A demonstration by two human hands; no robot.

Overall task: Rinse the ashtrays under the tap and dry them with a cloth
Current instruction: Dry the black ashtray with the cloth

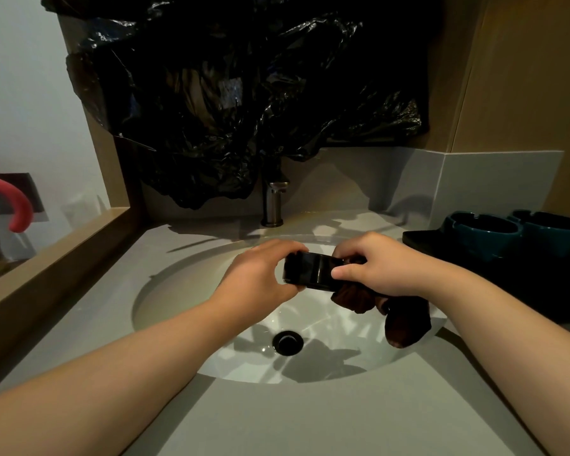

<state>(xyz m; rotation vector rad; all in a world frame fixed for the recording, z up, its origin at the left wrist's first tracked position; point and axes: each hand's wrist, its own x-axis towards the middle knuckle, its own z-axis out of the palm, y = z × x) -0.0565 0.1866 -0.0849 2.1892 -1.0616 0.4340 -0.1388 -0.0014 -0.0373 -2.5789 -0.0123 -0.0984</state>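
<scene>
1. The black ashtray [310, 269] is held over the sink [165, 291], at 12 o'clock from the drain [287, 342], probably so drips fall into the basin.
2. The left hand [260, 274] curls round its left side. The right hand [375, 268] pinches its right side, with the brown cloth [405, 320] bunched in the same hold, ready for drying.
3. 2 teal ashtrays [484, 235] wait at 3 o'clock.
4. Black plastic [244, 93] hides the top of the tap [273, 202]. The held ashtray's hollow is not visible.

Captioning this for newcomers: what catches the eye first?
Dead centre, the left hand grips a glossy black ashtray over the sink while the right hand holds a brown cloth against it. Above the tap hangs crumpled black plastic; two teal ashtrays stand at right.
</scene>
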